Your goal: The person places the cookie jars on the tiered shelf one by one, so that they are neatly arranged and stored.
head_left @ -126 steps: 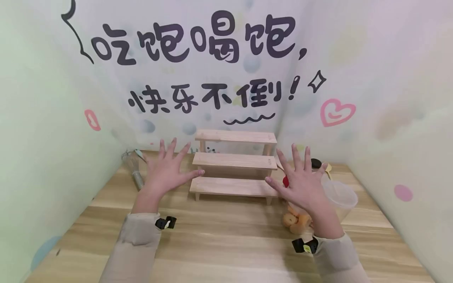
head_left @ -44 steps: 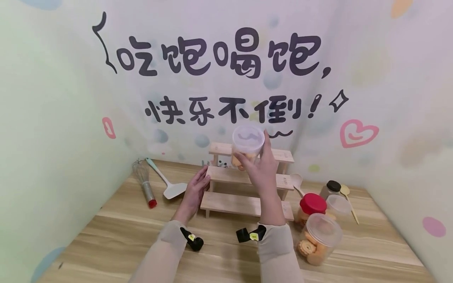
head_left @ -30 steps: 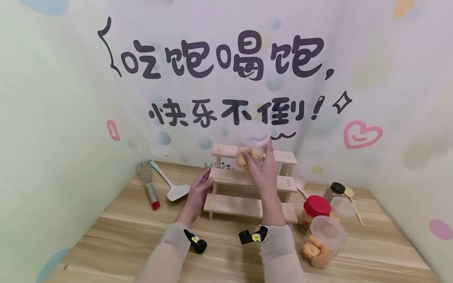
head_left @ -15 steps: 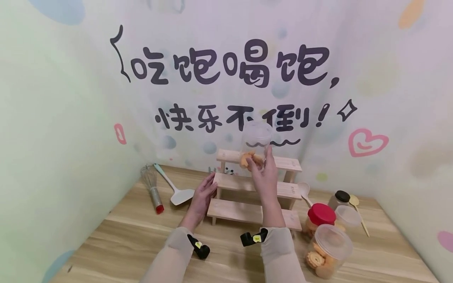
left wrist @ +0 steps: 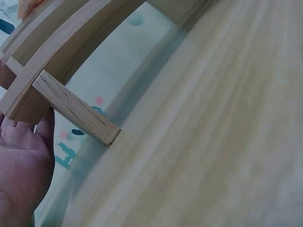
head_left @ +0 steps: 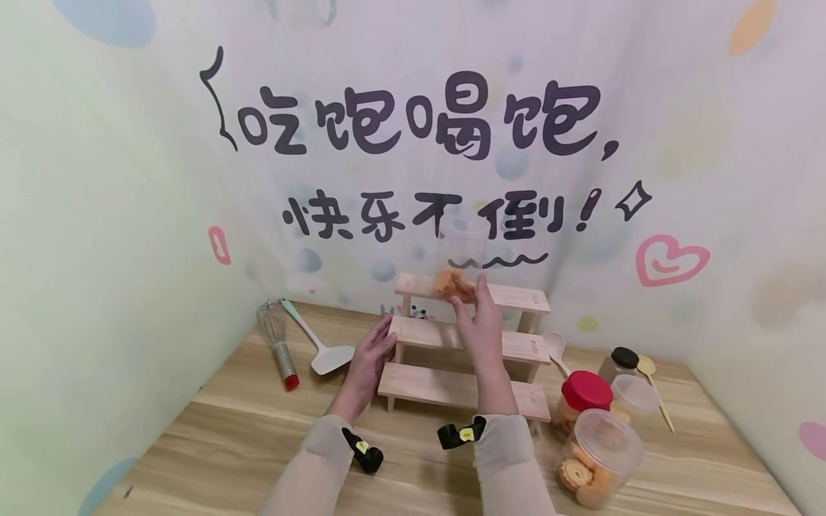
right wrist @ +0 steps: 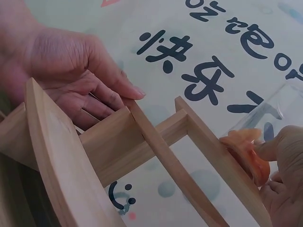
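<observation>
A three-step wooden shelf stand (head_left: 426, 385) sits in the middle of the table. My right hand (head_left: 480, 330) holds a clear lidded jar (head_left: 462, 247) with orange-brown cookies low inside, thumb and fingers around its lower part. The jar is upright at the middle of the top step (head_left: 516, 295); in the right wrist view its base is right at that board. My left hand (head_left: 369, 358) grips the left end of the middle step, thumb (right wrist: 135, 91) on the board's edge and fingers lower, at the support. In the left wrist view the palm (left wrist: 23, 170) is below the board end.
At right stand a cookie jar (head_left: 600, 459), a red-lidded jar (head_left: 586, 390), another clear-lidded container (head_left: 635, 393) and a black-lidded jar (head_left: 623, 358), near two spoons. A whisk (head_left: 281, 351) and white spatula (head_left: 330, 360) lie left. A printed cloth hangs behind.
Both hands were spread over the table at first. Since then, the right hand has taken the jar, straightened it and lowered it slightly onto the top step; the left has taken hold of the stand.
</observation>
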Available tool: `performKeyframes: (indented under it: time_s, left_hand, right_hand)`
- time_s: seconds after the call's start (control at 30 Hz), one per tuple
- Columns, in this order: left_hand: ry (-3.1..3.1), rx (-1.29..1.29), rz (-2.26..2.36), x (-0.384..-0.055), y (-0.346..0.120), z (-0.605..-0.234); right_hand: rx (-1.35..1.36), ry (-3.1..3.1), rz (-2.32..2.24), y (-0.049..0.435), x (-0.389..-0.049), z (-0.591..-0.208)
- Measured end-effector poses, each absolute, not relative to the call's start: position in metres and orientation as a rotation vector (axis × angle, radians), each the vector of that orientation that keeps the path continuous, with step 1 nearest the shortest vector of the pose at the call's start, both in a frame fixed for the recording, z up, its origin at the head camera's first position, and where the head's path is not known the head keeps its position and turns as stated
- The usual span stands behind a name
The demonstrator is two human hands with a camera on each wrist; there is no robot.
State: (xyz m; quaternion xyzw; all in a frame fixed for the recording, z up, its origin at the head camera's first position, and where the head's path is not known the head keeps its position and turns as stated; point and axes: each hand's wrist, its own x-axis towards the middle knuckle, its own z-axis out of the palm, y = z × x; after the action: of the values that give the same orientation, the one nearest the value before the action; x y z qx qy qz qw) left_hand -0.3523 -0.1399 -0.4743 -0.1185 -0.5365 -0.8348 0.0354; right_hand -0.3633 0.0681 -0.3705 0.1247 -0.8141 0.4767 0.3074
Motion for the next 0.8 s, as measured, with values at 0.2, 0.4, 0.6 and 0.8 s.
performKeyframes:
  time_s: [0.2,0.4,0.6,0.8]
  left_hand:
    - [-1.643,-0.380,-2.574,-0.354,-0.140,-0.474]
    - [-1.651,-0.367,-2.562,-0.354,-0.139,-0.474]
    - [-1.690,-0.367,-2.543,-0.354,-0.140,-0.474]
    - [-1.688,-0.363,-2.547,-0.352,-0.140,-0.473]
  right_hand:
    - [0.310,-2.171,1.320,0.069,-0.361,-0.369]
    - [0.294,-2.193,1.398,0.070,-0.358,-0.365]
    - [0.292,-2.204,1.420,0.071,-0.354,-0.359]
    - [0.291,-2.177,1.390,0.073,-0.352,-0.354]
